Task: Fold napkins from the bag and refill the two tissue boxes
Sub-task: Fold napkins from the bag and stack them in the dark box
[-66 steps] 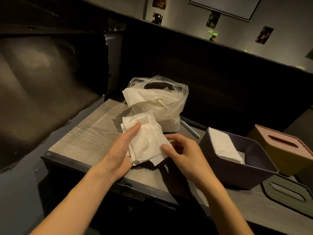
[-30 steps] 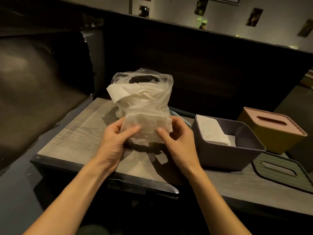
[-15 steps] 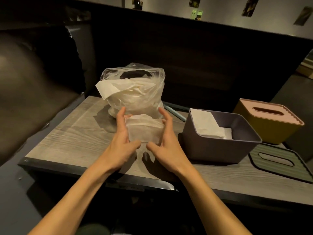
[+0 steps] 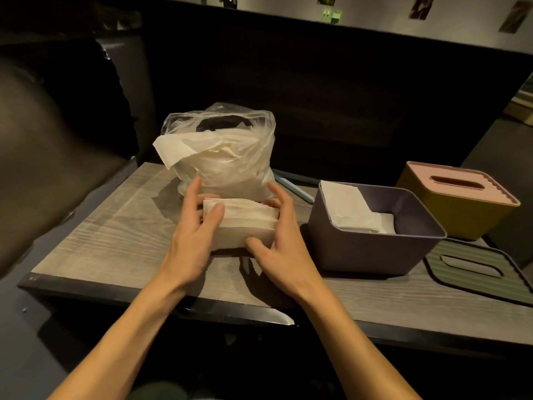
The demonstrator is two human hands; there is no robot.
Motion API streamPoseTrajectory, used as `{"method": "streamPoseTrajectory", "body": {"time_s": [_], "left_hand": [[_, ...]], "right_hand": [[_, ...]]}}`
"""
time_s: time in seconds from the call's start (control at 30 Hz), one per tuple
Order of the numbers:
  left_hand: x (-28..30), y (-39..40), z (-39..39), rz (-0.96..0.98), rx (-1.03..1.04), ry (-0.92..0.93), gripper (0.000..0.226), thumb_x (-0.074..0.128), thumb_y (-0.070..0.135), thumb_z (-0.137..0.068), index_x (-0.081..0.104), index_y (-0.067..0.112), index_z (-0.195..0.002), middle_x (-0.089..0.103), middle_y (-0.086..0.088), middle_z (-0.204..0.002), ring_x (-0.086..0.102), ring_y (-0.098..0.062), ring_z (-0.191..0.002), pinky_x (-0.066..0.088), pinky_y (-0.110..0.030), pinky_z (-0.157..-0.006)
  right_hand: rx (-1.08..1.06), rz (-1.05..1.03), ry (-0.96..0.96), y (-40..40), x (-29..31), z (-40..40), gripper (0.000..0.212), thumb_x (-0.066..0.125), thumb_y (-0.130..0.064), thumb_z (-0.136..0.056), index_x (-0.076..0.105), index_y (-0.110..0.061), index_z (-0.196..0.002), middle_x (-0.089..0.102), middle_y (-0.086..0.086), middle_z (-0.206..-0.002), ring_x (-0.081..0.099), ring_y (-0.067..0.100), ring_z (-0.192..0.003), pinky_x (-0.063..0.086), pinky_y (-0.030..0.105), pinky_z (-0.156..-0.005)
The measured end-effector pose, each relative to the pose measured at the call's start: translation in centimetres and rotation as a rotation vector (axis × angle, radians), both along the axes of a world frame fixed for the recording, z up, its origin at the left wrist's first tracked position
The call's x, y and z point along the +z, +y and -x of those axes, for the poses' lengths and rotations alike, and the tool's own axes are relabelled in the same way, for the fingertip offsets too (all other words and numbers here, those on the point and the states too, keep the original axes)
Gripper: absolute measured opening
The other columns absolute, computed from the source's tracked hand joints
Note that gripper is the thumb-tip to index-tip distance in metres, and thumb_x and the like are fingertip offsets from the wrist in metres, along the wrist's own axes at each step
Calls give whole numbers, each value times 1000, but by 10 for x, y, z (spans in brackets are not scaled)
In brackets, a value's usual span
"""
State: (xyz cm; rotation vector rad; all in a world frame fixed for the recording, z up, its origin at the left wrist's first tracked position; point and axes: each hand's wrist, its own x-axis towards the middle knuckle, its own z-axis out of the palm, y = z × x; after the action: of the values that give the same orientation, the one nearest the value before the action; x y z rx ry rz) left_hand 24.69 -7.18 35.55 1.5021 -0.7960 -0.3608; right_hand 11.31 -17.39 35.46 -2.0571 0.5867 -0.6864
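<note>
Hands, left (image 4: pixel 192 226) and right (image 4: pixel 281 235), now grip our squared-up napkin stack (image 4: pixel 245 223) off the bench (image 4: pixel 95 235); purple tissue box (image 4: pixel 372 249) next, we judge.

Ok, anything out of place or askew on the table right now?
Two small things. One napkin hangs out of the bag on its left side. The purple box is open, its green lid lying flat on the table to its right. Both hands hold the folded stack squarely.

bag (image 4: pixel 230 145): thin clear glossy plastic
napkins (image 4: pixel 245 223): soft matt paper
table (image 4: pixel 115 226): grained matt wood
purple box (image 4: pixel 372 249): smooth matt plastic
</note>
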Motion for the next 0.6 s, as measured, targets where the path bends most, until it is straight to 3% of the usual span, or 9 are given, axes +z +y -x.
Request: {"method": "streamPoseTrajectory", "body": {"time_s": [0.1,0.17,0.27,0.37,0.5,0.6], "left_hand": [[1,0,6,19,-180,32,103,64,59,-75,5,38,-156,50,13,-131,60,12,-104,49,-13,-87],[-2,2,5,-52,-226,-56,118,72,54,-66,1,34,-157,46,17,-131,56,15,-107,48,-9,-88],[-9,2,0,-89,-144,-171,102,67,26,-71,10,31,-156,47,17,-127,55,12,-107,46,-12,-89],[-12,1,-3,39,-55,-117,77,59,6,-86,26,39,-147,55,8,-124,60,2,-110,49,-15,-89],[-12,3,-3,-29,-116,-114,90,56,10,-86,7,39,-156,51,9,-130,59,1,-113,49,-17,-94],[-9,2,4,-101,-159,-165,95,50,6,-81,1,28,-160,46,15,-130,59,9,-96,46,-8,-84]], "right_hand": [[-13,8,17,-1,-2,1,95,64,-18,-84,11,-55,-153,39,-7,-148,44,19,-134,42,50,-115],[-36,-22,-5,-2,-5,0,91,58,-19,-84,11,-56,-153,41,-6,-150,47,20,-136,42,52,-115],[-72,-13,-18,-5,-7,-2,80,52,-14,-95,15,-53,-154,46,-2,-153,49,21,-138,40,53,-117],[-97,-21,-87,-6,-5,1,72,48,-6,-104,22,-49,-154,49,-2,-152,50,17,-139,42,49,-117],[-66,-44,-65,-6,-5,1,81,54,-14,-97,13,-50,-156,43,-4,-156,45,13,-142,38,48,-120],[9,9,26,-2,-5,-1,88,56,-14,-96,6,-51,-157,28,-7,-166,33,5,-146,30,41,-124]]}}
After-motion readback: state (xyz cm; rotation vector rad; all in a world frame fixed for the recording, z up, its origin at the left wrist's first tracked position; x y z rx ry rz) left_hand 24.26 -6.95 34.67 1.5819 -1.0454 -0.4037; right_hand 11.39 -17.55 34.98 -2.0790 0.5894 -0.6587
